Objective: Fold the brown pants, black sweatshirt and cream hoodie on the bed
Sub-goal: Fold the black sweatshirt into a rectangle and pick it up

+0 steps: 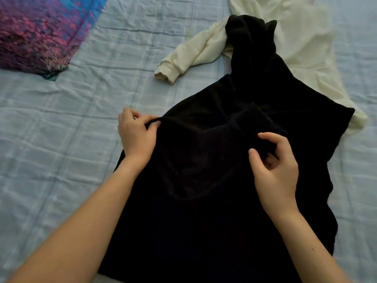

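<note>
— On the bed (61,129), head view: what have we got?

— I see the black sweatshirt (204,211) spread out flat right in front of me. Its far end is bunched up and lies over the cream hoodie (302,37), which sits beyond it with one sleeve stretched out to the left.

— And the hands?

— My left hand (136,135) pinches the sweatshirt's left edge between thumb and fingers. My right hand (275,170) curls round a fold of black fabric near the middle (maybe a sleeve end, I cannot tell). A purple-and-blue patterned cloth (36,31) lies at the far left corner.
</note>
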Tool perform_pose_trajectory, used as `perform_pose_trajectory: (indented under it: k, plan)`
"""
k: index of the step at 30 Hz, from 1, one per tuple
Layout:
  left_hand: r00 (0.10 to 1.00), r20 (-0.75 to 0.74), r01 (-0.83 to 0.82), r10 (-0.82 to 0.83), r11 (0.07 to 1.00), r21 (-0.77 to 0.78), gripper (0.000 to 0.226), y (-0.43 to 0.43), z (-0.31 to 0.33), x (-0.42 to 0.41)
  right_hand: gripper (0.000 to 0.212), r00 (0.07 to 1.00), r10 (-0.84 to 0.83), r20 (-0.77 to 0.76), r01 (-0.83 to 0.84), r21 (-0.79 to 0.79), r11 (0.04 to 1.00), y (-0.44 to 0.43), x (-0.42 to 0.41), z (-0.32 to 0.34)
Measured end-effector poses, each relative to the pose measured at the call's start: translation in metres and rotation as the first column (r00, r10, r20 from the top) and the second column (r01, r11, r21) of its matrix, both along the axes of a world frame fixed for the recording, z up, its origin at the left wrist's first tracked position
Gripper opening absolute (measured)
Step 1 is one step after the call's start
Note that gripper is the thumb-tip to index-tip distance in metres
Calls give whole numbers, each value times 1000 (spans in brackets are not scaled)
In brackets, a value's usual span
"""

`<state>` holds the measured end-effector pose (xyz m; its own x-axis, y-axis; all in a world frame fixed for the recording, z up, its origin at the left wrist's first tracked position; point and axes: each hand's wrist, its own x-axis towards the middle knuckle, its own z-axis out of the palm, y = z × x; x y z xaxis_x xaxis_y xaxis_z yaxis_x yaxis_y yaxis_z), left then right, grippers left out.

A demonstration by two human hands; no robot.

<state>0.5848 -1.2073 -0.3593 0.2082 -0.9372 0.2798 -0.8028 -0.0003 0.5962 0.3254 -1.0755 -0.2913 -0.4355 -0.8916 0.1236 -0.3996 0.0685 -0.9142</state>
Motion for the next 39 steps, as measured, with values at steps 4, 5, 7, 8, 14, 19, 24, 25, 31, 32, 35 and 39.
perform_pose_trajectory:
  k: [4, 5, 7, 8, 14, 19, 24, 25, 31, 32, 35, 39]
  plan:
    - [953, -144, -243, 266, 957, 160, 28, -54, 12, 36, 34, 976, -194, 96, 207, -152, 966, -21, -10, 2]
    - [967, -110, -191, 228, 943, 274, 29, -60, 7, 40, 34, 955, -283, 88, 291, -105, 951, -22, -11, -4]
    - [995, -40, -61, 91, 877, 477, 28, -61, -1, 39, 36, 904, -426, 39, 422, 87, 903, -19, -14, -23]
    - [999, -8, -29, 38, 853, 522, 26, -60, -3, 36, 39, 891, -455, 6, 445, 194, 874, -15, -16, -33]
    - [854, 198, 479, -481, 876, 65, 36, -72, 15, 5, 56, 824, -315, -471, 513, 384, 768, -14, -18, -58]
    - [544, 307, 783, -781, 604, 150, 37, -89, 12, -49, 49, 738, 48, -673, 187, 273, 944, -58, -14, -57]
    - [365, 424, 710, -829, 543, 449, 46, -119, -14, -59, 46, 672, 427, -605, -10, 569, 822, -84, -24, -79]
    - [329, 428, 701, -842, 521, 487, 44, -124, -13, -58, 42, 666, 424, -614, -6, 564, 825, -83, -30, -80]
    - [672, 282, 636, -684, 729, 253, 21, -153, 22, -33, 14, 639, 158, -753, 124, 304, 944, -86, -67, -64]
    - [758, 345, 509, -553, 833, 216, 22, -159, 24, -23, 14, 629, 71, -774, 187, 240, 953, -94, -76, -60]
    - [775, 520, 231, -358, 928, 293, 42, -159, 22, -8, 26, 665, -15, -747, 349, 292, 891, -116, -90, -53]
    - [742, 488, 451, -460, 881, 144, 59, -119, 16, -46, 50, 647, 138, -750, 149, 301, 942, -124, -50, -64]
